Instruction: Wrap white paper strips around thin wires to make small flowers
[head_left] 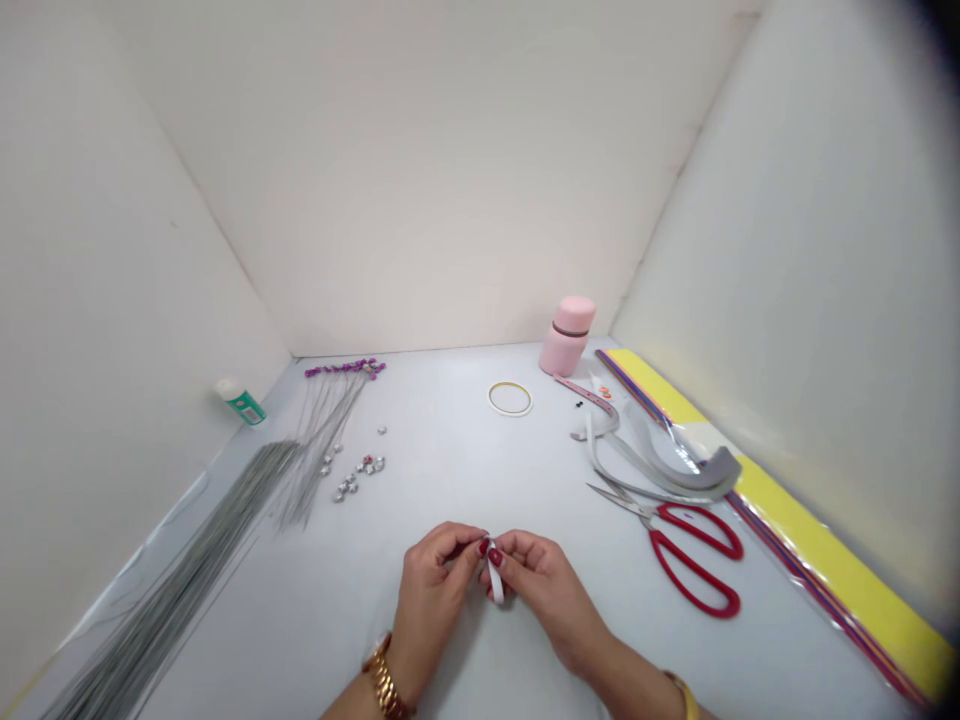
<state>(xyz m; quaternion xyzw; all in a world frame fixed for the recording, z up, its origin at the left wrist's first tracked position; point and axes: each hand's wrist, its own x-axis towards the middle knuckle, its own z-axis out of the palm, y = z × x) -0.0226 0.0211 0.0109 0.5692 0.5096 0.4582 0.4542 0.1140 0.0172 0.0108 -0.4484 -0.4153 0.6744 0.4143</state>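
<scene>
At the front middle of the table, a narrow white paper strip [496,585] is pinched between my two hands. My left hand [442,575] grips its upper end with thumb and fingertips. From the other side my right hand [544,580] presses on the same strip, thumb on top, and the free end hangs down between the hands. Whatever fold lies under the fingertips is too small to make out. To the left and farther back lie several small silver folded stars [349,487], one with a red patch.
Red-handled scissors [652,515] lie at right, beside grey-white paper strips [660,485] and yellow-topped packed sheets [780,500]. Behind stand a pink bottle [568,338] and a tape roll [511,399]. Grey wires [195,560], purple-tipped stems [345,370] and a green-white glue stick [241,402] are at left.
</scene>
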